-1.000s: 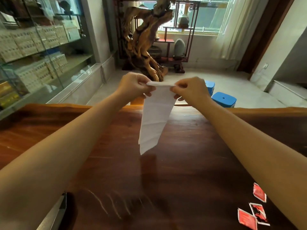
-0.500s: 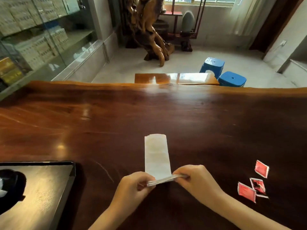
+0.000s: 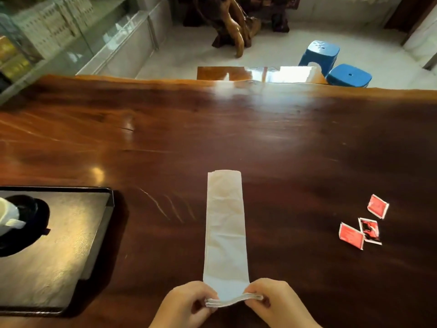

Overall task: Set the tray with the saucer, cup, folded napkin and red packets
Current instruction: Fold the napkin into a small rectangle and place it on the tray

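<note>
White paper napkin [image 3: 225,233] lies as a long narrow strip on the wooden table [image 3: 212,138], with its near end raised off the surface. Your left hand [image 3: 186,304] and right hand [image 3: 279,301] sit close together. Each pinches one near corner, presumably to carry that end over for a further fold. The tray [image 3: 71,245] sits to the left and already bears the dark saucer [image 3: 35,209] and pale cup [image 3: 7,216]. The red packets [image 3: 351,235] lie loose on the table, well right of the napkin.

It looks like a shop showroom. Left of the long polished slab table [image 3: 236,129] stands a glass display cabinet [image 3: 123,46] stacked with boxed goods [image 3: 54,22]. Beyond the table are a carved root sculpture [image 3: 234,27] and blue stools [image 3: 321,54].
</note>
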Available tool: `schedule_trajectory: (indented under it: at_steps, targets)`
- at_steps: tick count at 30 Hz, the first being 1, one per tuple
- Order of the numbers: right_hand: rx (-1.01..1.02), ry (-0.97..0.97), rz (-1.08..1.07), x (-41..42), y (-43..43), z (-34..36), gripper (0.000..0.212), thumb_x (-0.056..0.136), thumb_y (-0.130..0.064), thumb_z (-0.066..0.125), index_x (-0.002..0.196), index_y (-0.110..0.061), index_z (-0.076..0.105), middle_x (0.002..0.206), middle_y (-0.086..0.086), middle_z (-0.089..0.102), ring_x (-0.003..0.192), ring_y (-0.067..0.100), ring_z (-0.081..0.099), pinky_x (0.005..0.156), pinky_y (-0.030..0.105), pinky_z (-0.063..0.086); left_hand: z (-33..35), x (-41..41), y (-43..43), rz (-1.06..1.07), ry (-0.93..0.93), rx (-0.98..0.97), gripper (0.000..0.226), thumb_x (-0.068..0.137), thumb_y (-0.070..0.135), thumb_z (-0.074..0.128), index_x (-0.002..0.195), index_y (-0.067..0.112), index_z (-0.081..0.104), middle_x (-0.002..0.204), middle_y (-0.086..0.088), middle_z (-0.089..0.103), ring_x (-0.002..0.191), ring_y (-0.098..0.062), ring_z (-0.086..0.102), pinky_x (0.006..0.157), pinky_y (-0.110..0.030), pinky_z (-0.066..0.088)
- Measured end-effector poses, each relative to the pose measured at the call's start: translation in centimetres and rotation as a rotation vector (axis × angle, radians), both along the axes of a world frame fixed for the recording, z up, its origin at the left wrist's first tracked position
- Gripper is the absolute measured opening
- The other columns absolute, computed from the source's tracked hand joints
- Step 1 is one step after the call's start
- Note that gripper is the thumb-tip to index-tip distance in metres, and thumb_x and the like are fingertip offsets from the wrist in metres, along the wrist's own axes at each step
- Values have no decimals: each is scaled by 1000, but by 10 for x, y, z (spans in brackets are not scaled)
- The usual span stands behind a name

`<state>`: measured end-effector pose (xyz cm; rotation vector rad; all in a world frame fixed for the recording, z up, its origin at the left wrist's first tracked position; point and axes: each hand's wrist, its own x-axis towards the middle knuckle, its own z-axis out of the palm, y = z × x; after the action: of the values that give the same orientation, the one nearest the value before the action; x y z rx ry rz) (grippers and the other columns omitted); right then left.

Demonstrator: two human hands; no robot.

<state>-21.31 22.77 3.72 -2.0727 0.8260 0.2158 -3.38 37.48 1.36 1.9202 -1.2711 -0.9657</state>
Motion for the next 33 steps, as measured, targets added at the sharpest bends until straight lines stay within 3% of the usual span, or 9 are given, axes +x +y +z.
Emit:
schedule_trajectory:
  at_steps: [4,6,10,16,20,22,26,30,33]
  targets:
    - [12,-114,-48,9,-27,6,5,79,-28,70,80,-34,69,73,-18,63,80,1,58,65,12,43,11,12,-23,109,28,-28,5,72,29,71,77,31,71,84,18,70,77,-2,65,62,-14,47]
    - [11,-158,-64,24,-46,9,7,82,-28,69,81,-34,65,77,-12,62,75,4,57,63,14,43,19,24,-47,154,69,-22,3,77,31,72,79,31,71,85,19,69,77,-4,63,59,-10,41]
    - [11,-291,-201,62,-96,-1,10,84,-26,67,92,-19,68,87,-5,68,80,11,64,69,28,50,24,58,-108,272,193,-76,32,69,53,65,80,23,72,82,2,71,74,-17,64,66,-29,47]
    - [-12,-351,-440,136,-164,-31,18,89,-23,59,106,-18,64,95,-9,62,90,10,60,74,27,50,-6,105,-200,452,224,-106,9,85,20,64,89,14,69,91,-7,71,83,-20,65,76,-43,53]
    - [-66,-373,-536,173,-194,-65,22,89,-18,55,109,-15,63,99,-8,59,94,9,55,73,19,47,-43,127,-238,538,217,-124,12,86,14,61,96,18,66,90,1,67,84,-17,63,74,-34,52]
    - [-85,-356,-559,185,-203,-82,24,90,-15,53,112,-13,61,102,-6,59,95,10,54,69,14,43,-59,134,-248,558,175,-104,19,86,13,60,103,17,64,91,1,64,85,-16,60,70,-26,50]
    - [-183,-296,-562,194,-211,-114,26,87,-12,50,110,-13,62,104,5,64,105,23,54,83,33,49,-83,140,-253,527,70,-20,28,86,17,59,114,19,60,96,2,63,89,-16,61,71,-25,50]
    - [-304,-286,-496,194,-209,-125,26,90,-14,50,114,-12,61,112,6,61,112,23,46,86,25,37,-84,131,-249,538,-125,-65,35,89,14,54,124,17,53,108,0,61,97,-15,55,78,-23,49]
    - [-270,-363,-503,186,-210,-121,28,94,-18,49,120,-11,59,112,5,62,105,16,52,87,23,42,-79,96,-226,548,-284,-144,35,92,11,47,127,15,49,121,-1,55,114,-17,46,88,-19,38]
